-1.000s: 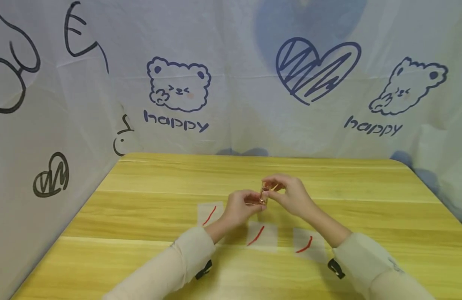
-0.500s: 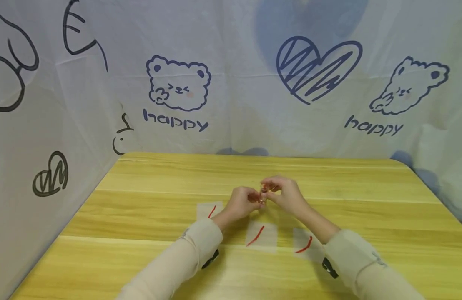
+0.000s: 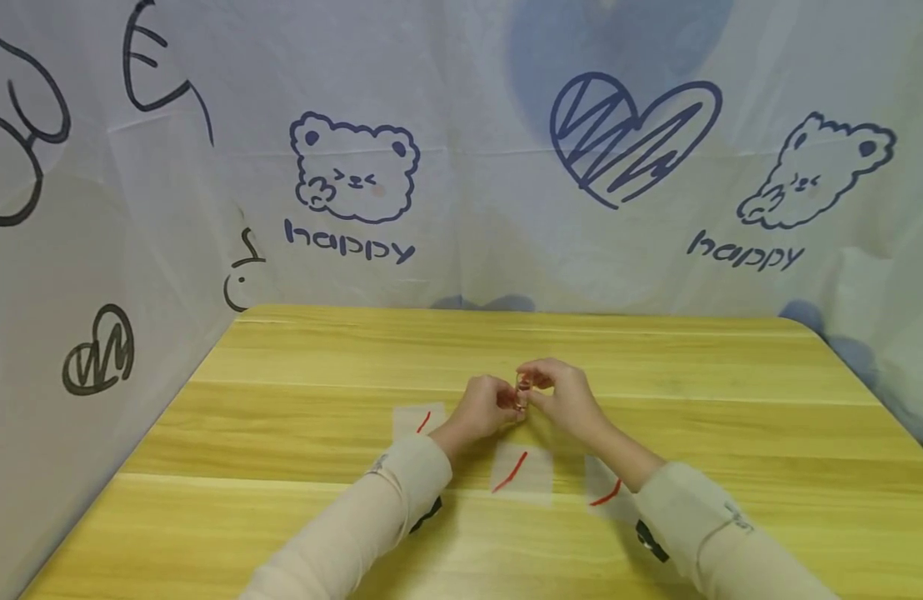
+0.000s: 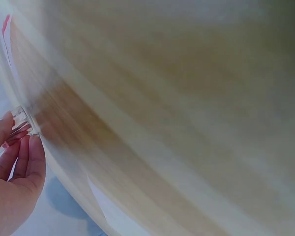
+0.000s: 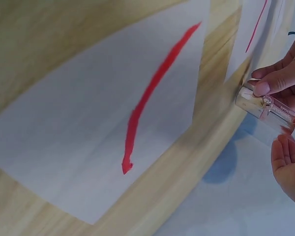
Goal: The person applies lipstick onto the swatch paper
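Both hands hold one small clear tube (image 3: 523, 389), lettered along its side, above the middle of the table. In the head view it stands nearly upright. My left hand (image 3: 482, 407) pinches its lower part between thumb and fingers; the right wrist view shows that thumb lying on the clear wall of the tube (image 5: 258, 104). My right hand (image 3: 565, 395) grips the upper end with curled fingertips. From the left wrist, the left hand (image 4: 19, 182) and part of the tube (image 4: 20, 118) show at the edge. Fingers hide much of the tube.
Three pale paper squares with red strokes lie on the wooden table (image 3: 319, 350): a left square (image 3: 405, 421), a middle square (image 3: 536, 483) and a right square (image 3: 600, 479). Sleeves partly cover the outer squares. A printed cloth (image 3: 476, 208) hangs behind the table.
The right hand has come slightly left and down, and the left hand slightly forward. The forearms have drawn closer together. Both hands keep hold of the tube.
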Demonstrator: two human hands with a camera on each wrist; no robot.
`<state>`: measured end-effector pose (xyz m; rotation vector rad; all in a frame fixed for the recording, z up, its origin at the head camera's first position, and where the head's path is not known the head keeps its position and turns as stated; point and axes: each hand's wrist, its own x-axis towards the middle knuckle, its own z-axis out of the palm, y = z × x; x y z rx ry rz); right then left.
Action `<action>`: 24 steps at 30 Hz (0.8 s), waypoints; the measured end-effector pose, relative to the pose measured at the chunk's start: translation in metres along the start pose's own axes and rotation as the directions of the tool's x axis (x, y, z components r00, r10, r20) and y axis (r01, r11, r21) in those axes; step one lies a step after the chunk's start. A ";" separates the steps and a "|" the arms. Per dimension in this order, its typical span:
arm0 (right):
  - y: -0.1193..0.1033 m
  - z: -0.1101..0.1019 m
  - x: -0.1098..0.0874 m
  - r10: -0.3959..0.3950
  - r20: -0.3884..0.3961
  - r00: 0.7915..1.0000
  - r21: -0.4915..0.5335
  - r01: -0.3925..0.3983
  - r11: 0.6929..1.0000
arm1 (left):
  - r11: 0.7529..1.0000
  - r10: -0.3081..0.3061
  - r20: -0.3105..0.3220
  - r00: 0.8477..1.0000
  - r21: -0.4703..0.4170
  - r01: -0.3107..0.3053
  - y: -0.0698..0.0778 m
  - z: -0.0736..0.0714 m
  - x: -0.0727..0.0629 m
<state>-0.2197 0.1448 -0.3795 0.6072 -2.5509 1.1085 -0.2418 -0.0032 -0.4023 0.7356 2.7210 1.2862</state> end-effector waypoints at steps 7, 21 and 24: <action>0.002 0.001 0.000 0.016 0.009 1.000 0.009 -0.016 1.000 | 1.000 -0.018 0.005 1.000 -0.015 0.019 0.002 0.001 0.000; 0.003 -0.001 0.000 0.060 0.044 0.997 0.027 -0.061 0.998 | 0.999 -0.045 0.000 0.999 0.011 0.045 0.000 0.003 0.001; 0.004 -0.003 -0.002 0.078 0.073 0.994 0.030 -0.081 0.996 | 0.999 -0.031 0.001 1.000 0.026 0.031 -0.001 0.002 -0.001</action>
